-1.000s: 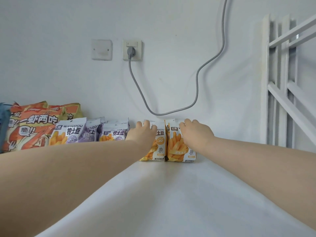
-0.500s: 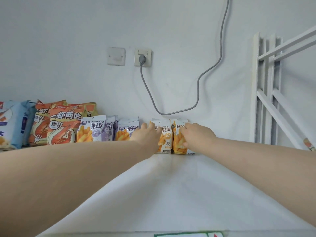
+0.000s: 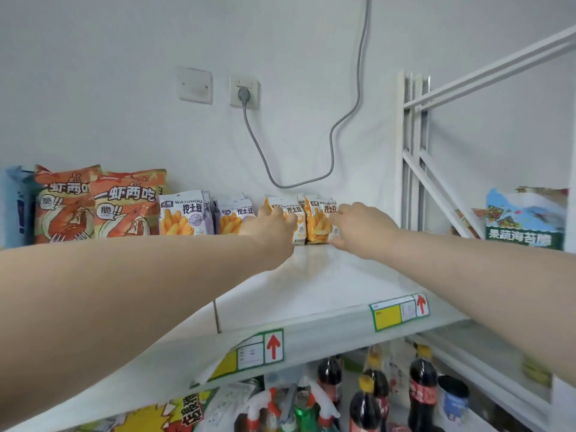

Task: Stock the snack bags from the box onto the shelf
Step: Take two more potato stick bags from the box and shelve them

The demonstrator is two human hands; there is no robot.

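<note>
Two orange snack bags (image 3: 318,221) stand upright side by side at the back of the white shelf (image 3: 311,291), against the wall. My left hand (image 3: 270,226) grips the left orange bag (image 3: 294,213) from its left side and covers part of its front. My right hand (image 3: 358,229) holds the right bag at its right edge, fingers near the top and thumb near the bottom. Left of them stand two purple snack bags (image 3: 184,213) of the same brand. The box is out of view.
Large orange shrimp-chip bags (image 3: 124,207) and a blue bag (image 3: 15,207) fill the shelf's left end. A green and blue seaweed bag (image 3: 526,221) sits on the neighbouring shelf at right. A white upright frame (image 3: 411,151) stands between. Bottles (image 3: 422,388) stand on the shelf below. A grey cable (image 3: 343,120) hangs down the wall.
The view has pulled back and down, so the shelf's front edge and the lower shelf now show. Both hands stay on the two orange bags, which stand nearer the wall.
</note>
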